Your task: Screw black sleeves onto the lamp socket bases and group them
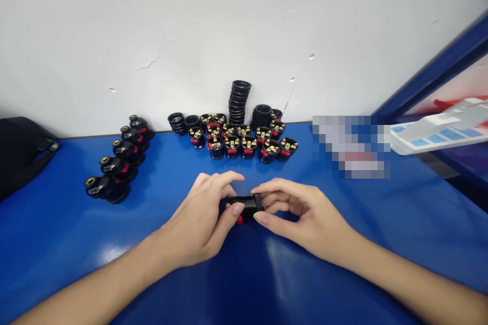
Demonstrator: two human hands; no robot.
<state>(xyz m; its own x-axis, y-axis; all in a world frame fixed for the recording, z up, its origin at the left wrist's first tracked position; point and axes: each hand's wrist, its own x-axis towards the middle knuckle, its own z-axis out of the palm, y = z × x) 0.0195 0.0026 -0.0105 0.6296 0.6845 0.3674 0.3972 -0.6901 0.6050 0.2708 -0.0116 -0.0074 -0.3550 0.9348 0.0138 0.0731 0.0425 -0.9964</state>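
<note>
Between my hands lies a black lamp holder body (246, 206) on its side, with brass contacts at its left end and a small red part below. My left hand (208, 213) grips its left half, thumb in front and fingers behind. My right hand (301, 210) pinches the black ring (258, 202) around its right end between thumb and fingers. Just beyond my hands stand several similar bodies (249, 147) with brass contacts facing up. A tall stack of black threaded rings (239, 101) rises behind them.
At the left, several domed black lamp holders (108, 188) with brass tops form a slanting row on the blue table (160, 274). A black bag-like item (23, 152) lies at the left edge. Shorter ring stacks (176, 123) stand by the white wall (190, 20). A blurred-out patch (351, 147) and a white-and-blue object (438, 132) sit at the right.
</note>
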